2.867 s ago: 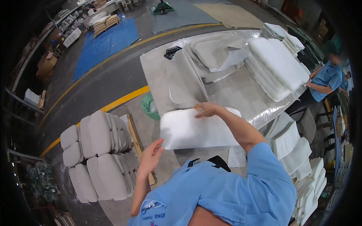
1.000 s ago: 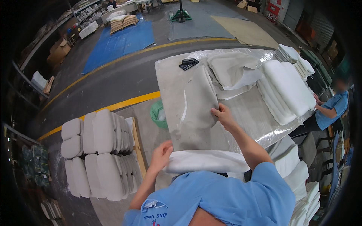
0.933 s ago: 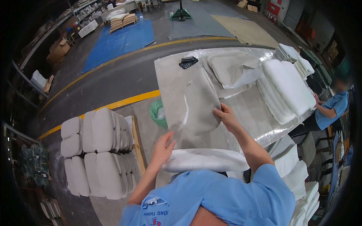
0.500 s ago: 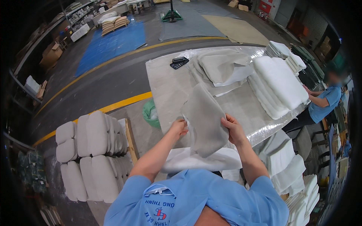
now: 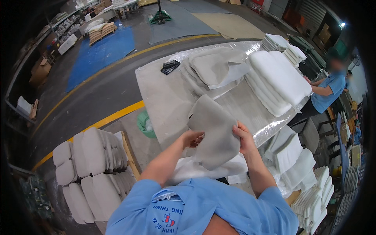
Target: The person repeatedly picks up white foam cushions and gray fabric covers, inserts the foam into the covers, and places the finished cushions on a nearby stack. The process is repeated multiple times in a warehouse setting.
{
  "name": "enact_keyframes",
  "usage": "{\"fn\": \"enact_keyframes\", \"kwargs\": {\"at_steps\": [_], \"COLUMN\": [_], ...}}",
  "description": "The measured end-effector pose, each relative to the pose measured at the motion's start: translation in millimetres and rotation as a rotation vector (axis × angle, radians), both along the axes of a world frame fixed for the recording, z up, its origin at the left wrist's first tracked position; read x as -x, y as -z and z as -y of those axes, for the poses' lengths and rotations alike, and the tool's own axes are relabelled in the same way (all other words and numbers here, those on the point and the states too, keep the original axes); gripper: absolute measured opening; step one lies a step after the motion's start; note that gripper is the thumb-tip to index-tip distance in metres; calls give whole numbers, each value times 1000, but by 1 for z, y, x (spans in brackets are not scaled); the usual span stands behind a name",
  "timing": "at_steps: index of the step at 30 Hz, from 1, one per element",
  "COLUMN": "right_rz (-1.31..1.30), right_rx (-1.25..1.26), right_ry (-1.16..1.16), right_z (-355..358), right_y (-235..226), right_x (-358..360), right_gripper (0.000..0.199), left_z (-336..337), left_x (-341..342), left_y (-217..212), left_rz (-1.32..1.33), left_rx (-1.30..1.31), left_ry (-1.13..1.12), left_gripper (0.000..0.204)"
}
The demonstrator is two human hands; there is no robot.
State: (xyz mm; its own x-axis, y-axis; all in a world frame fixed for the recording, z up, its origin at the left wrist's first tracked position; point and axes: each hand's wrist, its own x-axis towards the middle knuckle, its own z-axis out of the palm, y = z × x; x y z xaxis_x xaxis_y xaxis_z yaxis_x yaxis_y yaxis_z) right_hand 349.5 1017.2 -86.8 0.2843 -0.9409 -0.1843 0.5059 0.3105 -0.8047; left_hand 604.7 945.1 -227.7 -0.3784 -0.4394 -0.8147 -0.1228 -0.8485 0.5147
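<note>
Stacked grey cushions (image 5: 92,152) far left, wooden strip (image 5: 131,154) along right side; green bag (image 5: 145,123) just beside left edge of film-covered table (image 5: 156,98); left hand (image 5: 192,139) curled at left edge of grey fabric cover (image 5: 218,135), whether gripping, can't tell; cover over table's near edge, white padding slab (image 5: 182,169) below; right hand (image 5: 244,137) pinching cover's right edge; tabletop gap, then white padding pile (image 5: 280,78), co-worker (image 5: 332,92) beyond.

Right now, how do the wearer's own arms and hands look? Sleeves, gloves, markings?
Short, plain light-blue shirt sleeves; forearms bare. Left hand and right hand are gloveless, with no watch, cable or marking visible.
</note>
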Motion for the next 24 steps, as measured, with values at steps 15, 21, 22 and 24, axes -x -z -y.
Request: {"fn": "enact_keyframes", "kwargs": {"at_steps": [15,21,22,24], "right_rz": [240,220,151,30], "right_rx": [-58,-47,-45,7], "right_ry": [473,475,528,521], "right_z": [22,29,28,24], "right_y": [-19,-27,-33,-47], "right_x": [-14,-5,-7,-4], "right_gripper": [39,31,33,44], "left_z": [-113,-113,-112,-111], "left_x": [-60,-37,-40,-40], "left_y": [-141,-151,-156,-167], "left_rz": [-266,-43,-25,53], "left_rx": [887,1116,1141,1216], "left_ry": [-103,-319,-370,-450], "left_gripper": [31,18,17,14]}}
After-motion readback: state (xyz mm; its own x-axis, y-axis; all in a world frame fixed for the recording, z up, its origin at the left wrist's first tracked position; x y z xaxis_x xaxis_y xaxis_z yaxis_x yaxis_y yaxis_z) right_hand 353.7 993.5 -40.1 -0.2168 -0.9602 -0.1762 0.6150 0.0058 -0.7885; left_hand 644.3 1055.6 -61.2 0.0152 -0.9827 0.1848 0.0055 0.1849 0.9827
